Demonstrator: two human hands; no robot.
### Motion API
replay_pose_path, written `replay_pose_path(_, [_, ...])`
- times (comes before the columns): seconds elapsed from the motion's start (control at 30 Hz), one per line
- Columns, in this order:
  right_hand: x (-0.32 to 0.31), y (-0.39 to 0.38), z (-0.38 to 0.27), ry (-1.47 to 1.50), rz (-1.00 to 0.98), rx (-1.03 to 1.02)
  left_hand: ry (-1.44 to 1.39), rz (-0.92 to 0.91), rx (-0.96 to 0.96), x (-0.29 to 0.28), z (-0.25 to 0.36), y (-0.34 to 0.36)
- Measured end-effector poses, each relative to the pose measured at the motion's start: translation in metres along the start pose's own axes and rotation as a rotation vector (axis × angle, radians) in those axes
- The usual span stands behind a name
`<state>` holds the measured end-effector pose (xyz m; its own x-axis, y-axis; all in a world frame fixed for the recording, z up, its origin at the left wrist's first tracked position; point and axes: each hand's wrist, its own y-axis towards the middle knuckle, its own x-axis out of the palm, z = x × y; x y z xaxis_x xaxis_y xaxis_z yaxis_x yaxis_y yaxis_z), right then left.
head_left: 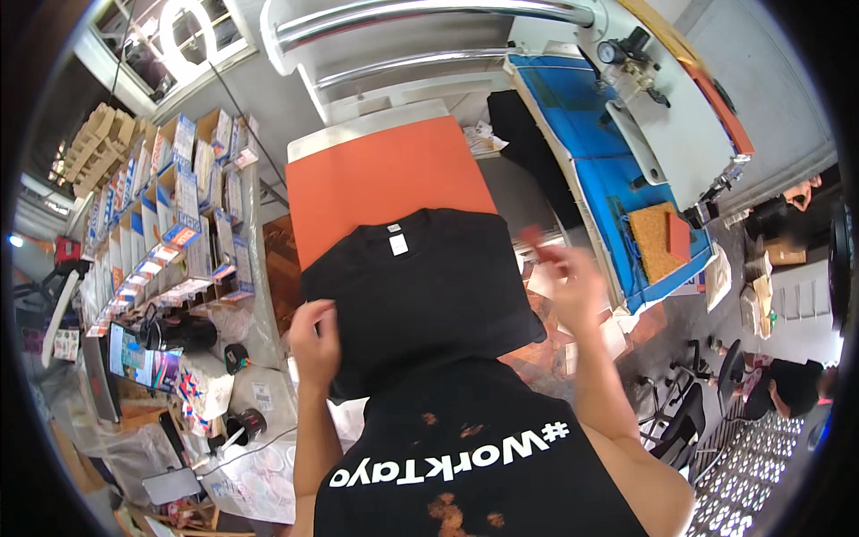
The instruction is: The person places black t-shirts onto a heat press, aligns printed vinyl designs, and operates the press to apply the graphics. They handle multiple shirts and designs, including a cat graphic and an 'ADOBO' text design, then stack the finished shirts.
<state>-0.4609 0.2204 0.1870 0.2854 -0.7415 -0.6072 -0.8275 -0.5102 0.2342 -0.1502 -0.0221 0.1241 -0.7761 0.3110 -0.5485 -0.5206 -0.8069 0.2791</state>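
Cloth makes up the plain black crew-neck shirt (429, 300), which lies on the orange-red rectangular pad (385, 170), collar away from the person; it should handle as light, limp and soft, gripping a little rather than sliding, hard to damage but quick to wrinkle. The shoulder seams or both side edges look like the best holds, pinched evenly so the middle does not sag. The bare left hand (316, 349) sits at the shirt's left edge with its fingers curled, though whether they pinch fabric cannot be told. The bare right hand (571, 277), near the right edge, is blurred, so its grip cannot be told either. The person's black sleeveless top (483, 483) hides the shirt's near end, and the white neck label (399, 244) is too small to make out
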Motion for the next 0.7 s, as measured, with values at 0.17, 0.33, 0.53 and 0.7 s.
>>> replay_pose_path(0.17, [0.113,-0.01,-0.04,0.284,-0.855,-0.326,0.156,-0.481,0.317,0.017,0.083,0.04])
replay_pose_path(0.33, [0.189,0.064,-0.014,-0.101,-0.329,-0.695,0.205,-0.237,0.251,0.01,0.023,0.105])
replay_pose_path(0.53, [0.202,0.108,-0.034,-0.407,-0.77,-0.492,0.031,-0.052,0.345,0.07,-0.006,0.183])
replay_pose_path(0.7, [0.19,0.108,-0.036,-0.183,-0.721,-0.443,-0.032,-0.472,0.001,0.099,-0.012,0.203])
